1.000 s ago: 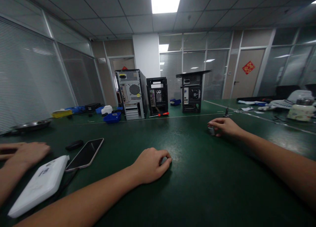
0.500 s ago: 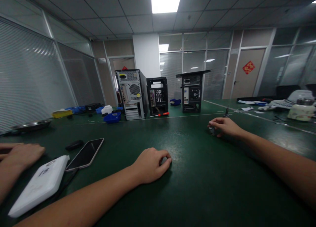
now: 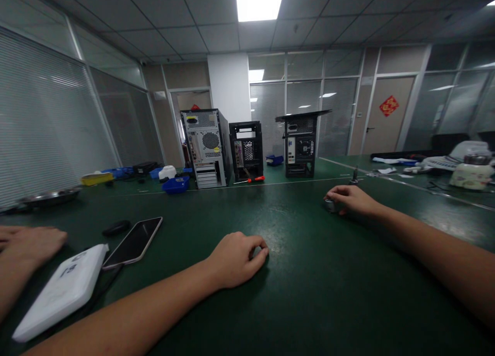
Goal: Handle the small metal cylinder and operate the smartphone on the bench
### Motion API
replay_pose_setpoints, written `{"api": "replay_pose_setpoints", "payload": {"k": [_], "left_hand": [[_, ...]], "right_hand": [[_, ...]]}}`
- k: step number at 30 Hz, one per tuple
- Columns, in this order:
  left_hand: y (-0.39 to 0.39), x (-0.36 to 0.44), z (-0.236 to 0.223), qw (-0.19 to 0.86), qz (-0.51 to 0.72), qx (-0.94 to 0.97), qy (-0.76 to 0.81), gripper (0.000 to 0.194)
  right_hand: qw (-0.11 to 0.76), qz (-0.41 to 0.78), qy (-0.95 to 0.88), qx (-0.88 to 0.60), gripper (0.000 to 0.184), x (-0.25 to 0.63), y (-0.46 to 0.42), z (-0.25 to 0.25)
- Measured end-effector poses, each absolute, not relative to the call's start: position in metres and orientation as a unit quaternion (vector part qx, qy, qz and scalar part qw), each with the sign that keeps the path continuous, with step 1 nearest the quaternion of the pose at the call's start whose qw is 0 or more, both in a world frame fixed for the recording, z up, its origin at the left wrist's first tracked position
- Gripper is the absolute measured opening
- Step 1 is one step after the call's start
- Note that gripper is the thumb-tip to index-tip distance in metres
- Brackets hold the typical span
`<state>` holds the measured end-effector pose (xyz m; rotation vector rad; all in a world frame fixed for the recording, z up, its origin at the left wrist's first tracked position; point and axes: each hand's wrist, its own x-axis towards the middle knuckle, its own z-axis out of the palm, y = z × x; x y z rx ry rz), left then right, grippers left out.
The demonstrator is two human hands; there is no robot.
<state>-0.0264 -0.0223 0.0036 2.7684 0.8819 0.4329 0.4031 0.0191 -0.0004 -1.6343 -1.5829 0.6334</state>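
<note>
My left hand [image 3: 236, 260] rests on the green table, its thumb and index fingertip pinched together into a loop. Nothing shows inside that loop; the other fingers are hidden underneath. Farther out on the right, my right hand [image 3: 351, 200] has its fingers closed round a small grey metal cylinder [image 3: 330, 206], which stands on or just above the table. Just behind this hand is a small dark upright piece [image 3: 355, 176] with a thin tip, too small to name. A red-handled screwdriver [image 3: 255, 179] lies before the middle computer case [image 3: 247, 152].
Two more computer cases, a large one [image 3: 207, 147] and one with a panel on top [image 3: 300, 144], stand at the back. At left are a phone [image 3: 135, 242], a white power bank [image 3: 64, 289], a mouse [image 3: 116, 227], a blue bin [image 3: 176, 184] and another person's hand [image 3: 34, 245].
My right hand has shifted slightly left along with the metal cylinder. My left hand stays where it was. The other person's hand at the left edge has moved a little.
</note>
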Motion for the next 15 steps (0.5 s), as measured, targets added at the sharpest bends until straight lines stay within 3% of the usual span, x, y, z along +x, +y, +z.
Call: {"api": "replay_pose_setpoints", "payload": {"k": [15], "left_hand": [[-0.0206, -0.0261, 0.0004, 0.087, 0.153, 0.939, 0.296, 0.030]], "right_hand": [[0.393, 0.236, -0.611, -0.646, 0.042, 0.4027, 0.0221, -0.0021]]}}
